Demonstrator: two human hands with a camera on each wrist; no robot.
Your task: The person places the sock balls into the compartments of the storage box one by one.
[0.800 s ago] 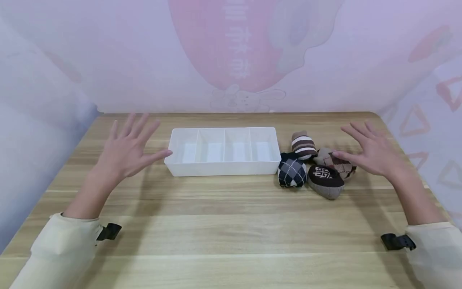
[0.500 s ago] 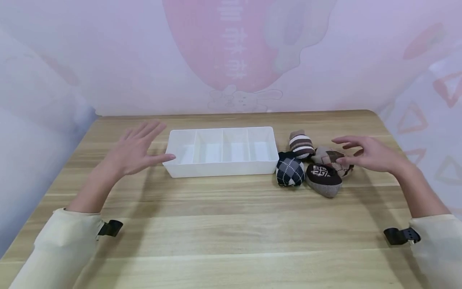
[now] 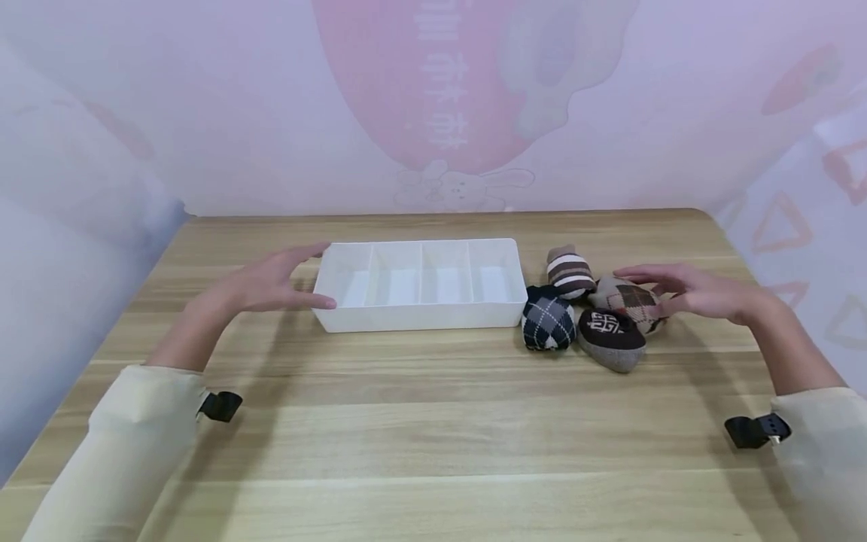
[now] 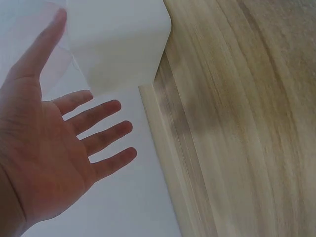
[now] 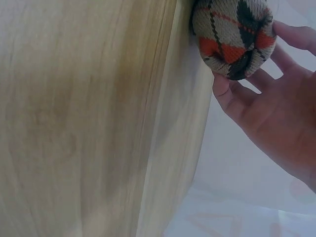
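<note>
Both hands spread: left [image 3: 260,284] at tray [image 3: 420,320], right [image 3: 704,292] touching sock [image 3: 633,297]

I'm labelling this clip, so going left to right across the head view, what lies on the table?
left hand → white divided tray → black argyle sock ball → dark brown patterned sock ball → right hand

Sock balls [image 3: 596,309] crowd the tray's [image 3: 420,320] right end; front tabletop [image 3: 433,421] open.

White organizer tray [image 3: 420,315], tan argyle sock ball [image 3: 633,299]
</note>
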